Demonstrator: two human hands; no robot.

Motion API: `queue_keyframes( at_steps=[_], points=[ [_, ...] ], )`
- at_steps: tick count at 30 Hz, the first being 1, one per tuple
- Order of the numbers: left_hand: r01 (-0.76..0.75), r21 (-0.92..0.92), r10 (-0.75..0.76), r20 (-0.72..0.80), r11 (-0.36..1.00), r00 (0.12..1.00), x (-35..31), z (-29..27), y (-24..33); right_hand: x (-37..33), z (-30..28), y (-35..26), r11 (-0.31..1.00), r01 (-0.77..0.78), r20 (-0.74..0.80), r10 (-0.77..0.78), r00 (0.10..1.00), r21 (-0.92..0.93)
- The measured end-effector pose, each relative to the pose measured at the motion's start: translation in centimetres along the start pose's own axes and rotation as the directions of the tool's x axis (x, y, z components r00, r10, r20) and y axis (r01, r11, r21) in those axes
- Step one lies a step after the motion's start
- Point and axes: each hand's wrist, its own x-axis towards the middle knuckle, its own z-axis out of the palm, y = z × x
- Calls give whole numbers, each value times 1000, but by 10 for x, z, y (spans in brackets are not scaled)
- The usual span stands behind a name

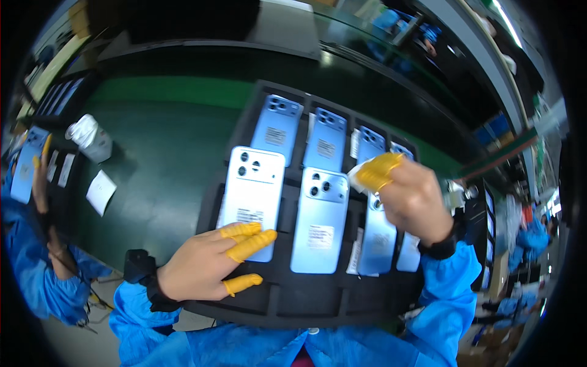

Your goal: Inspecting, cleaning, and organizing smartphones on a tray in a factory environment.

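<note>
A black foam tray (306, 300) holds several blue phones, backs up, each with a camera block and a white label. My left hand (205, 260), yellow finger cots on its fingertips, lies with fingers stretched over the lower part of the front-left phone (255, 189). That phone covers part of its slot and looks raised. Beside it lies another phone (319, 220). My right hand (413, 192) is closed above the tray's right side, pinching a white wipe (359, 178) between cot-covered fingers. It partly hides the phone (377, 241) below and those behind.
On the green work surface (165, 159) left of the tray stand a white cup-like container (92, 139) stuffed with white material and a loose white paper (101, 192). At far left, a co-worker's hand (41, 177) holds a blue phone (29, 165). Black trays stand at both sides.
</note>
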Motion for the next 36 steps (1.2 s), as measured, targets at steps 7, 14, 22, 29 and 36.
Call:
queue_keyframes(
  at_steps=[7, 14, 22, 29, 36],
  points=[
    [48, 25, -46, -74, 999, 996, 1, -1, 3, -149, -66, 64, 671, -722, -159, 704, 692, -172],
    [42, 51, -38, -87, 998, 995, 3, 0, 8, -260, -17, 85, 450, -854, -73, 873, 482, -261],
    [60, 92, -52, -83, 994, 995, 1, 4, 13, -281, 27, 96, 435, -841, -38, 881, 471, -322],
    [54, 120, -46, -73, 991, 996, 1, 2, 10, -214, -17, 53, 577, -812, -67, 810, 582, -89],
    [79, 244, -58, -89, 967, 994, 21, -23, 30, -135, 8, 16, 473, -860, 151, 880, 450, -194]
  ],
)
